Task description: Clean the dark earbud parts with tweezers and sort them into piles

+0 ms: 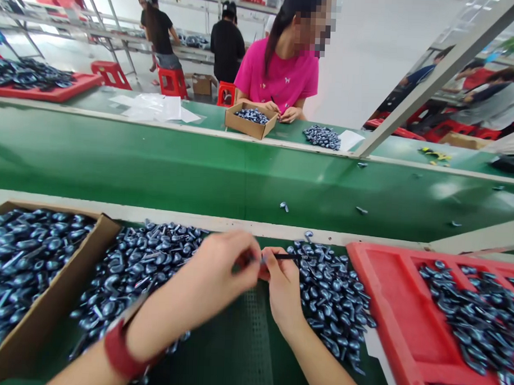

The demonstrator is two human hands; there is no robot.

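My left hand (pixel 231 262), slightly blurred by motion, is closed in a pinch; what its fingertips hold, if anything, is hidden. Close against it, my right hand (pixel 284 283) is closed on a thin black stick (pixel 291 256), like a pen or small brush, which points to the right. A tiny piece may sit between the fingertips, too small to name. Glossy dark-blue earbud pieces lie in a heap (pixel 147 256) beneath and left of my left hand. A second heap of earbud pieces (pixel 331 296) lies just right of my right hand.
A cardboard box (pixel 106 232) of earbud pieces stands at left, and a red compartment tray (pixel 405 299) with more at right. Stray pieces lie on the green belt (pixel 177 167) ahead. Across it sits a person in pink (pixel 278 75) with a small cardboard box (pixel 242 124).
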